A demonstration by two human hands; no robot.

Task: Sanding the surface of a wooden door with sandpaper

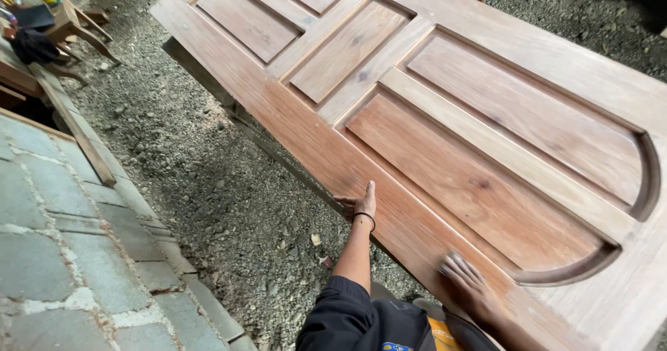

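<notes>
Head view. Door [445, 115], panelled wood, lies flat and raised over gravel [208, 184]. Left hand [361, 204] grips the door's near edge, fingers curled over it, black band at the wrist. Right hand [467, 281] lies flat on the near stile, fingers spread, pressing a small pad [451, 259], seemingly sandpaper; hard to tell. Step in hand, as judged: sanding that stile. Next stroke calls for even pressure along the grain, left hand steadying.
</notes>
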